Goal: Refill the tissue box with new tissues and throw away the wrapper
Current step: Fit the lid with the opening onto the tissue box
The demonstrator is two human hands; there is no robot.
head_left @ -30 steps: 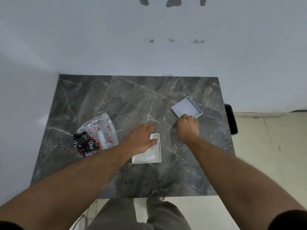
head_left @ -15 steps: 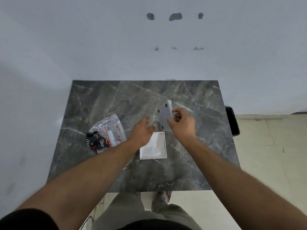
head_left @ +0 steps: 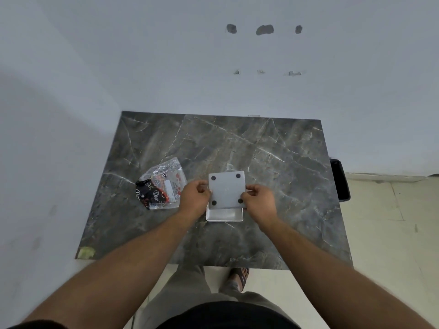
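A white square tissue box (head_left: 224, 215) sits open on the dark marble table (head_left: 273, 162). Just above it I hold the box's flat grey base panel (head_left: 226, 189), which has a black round foot at each corner and faces up. My left hand (head_left: 196, 194) grips its left edge and my right hand (head_left: 257, 198) grips its right edge. The panel covers the far half of the box, and only the box's near rim shows. A crumpled clear wrapper (head_left: 161, 186) with black and red print lies on the table to the left of my left hand.
A black bin (head_left: 339, 180) stands on the floor just past the table's right edge. White walls close in behind and to the left. My legs and a sandalled foot (head_left: 240, 276) are at the table's near edge.
My right hand picked the grey panel up from the table's right side and turned it over. My left hand left the white box and took the panel's other edge above the box.
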